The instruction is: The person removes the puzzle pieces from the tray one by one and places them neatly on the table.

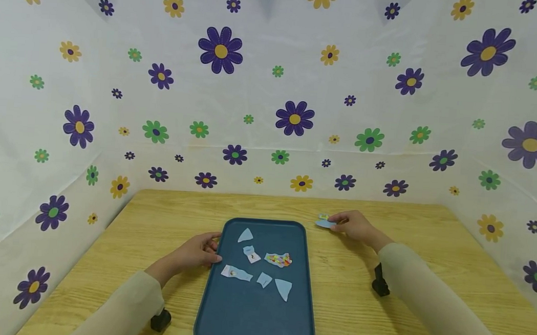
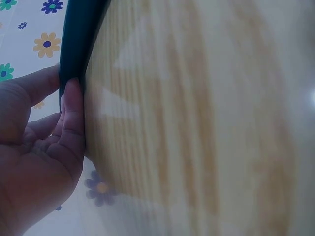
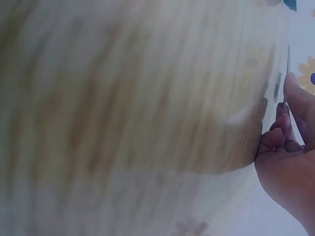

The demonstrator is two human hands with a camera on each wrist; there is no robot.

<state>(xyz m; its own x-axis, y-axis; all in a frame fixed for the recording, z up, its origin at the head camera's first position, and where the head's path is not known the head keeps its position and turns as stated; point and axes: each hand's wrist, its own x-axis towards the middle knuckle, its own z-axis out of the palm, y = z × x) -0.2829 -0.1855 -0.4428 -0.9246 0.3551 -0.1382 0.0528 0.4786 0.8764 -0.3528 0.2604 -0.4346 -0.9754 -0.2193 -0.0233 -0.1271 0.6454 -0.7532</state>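
A dark blue tray (image 1: pixel 254 323) lies on the wooden table with several flat, torn-looking pieces on it. Among these are a piece with multicoloured spots (image 1: pixel 278 260), a pale triangle (image 1: pixel 283 289) and a long piece with a small picture (image 1: pixel 237 273). At the tray's left rim, my left hand (image 1: pixel 195 255) grips the edge between thumb and fingers, which the left wrist view shows closely. Beyond the tray's far right corner, my right hand (image 1: pixel 354 226) pinches a thin light-blue piece (image 1: pixel 324 223) by its right end. Just behind it is a small yellow-green patterned piece (image 1: pixel 323 216).
The wooden table (image 1: pixel 169 207) carries the tray near its middle. White sheets with printed flowers (image 1: pixel 294 118) rise behind the table and along both sides. A black wrist device (image 1: pixel 160 320) hangs below the left sleeve, another device (image 1: pixel 381 283) below the right.
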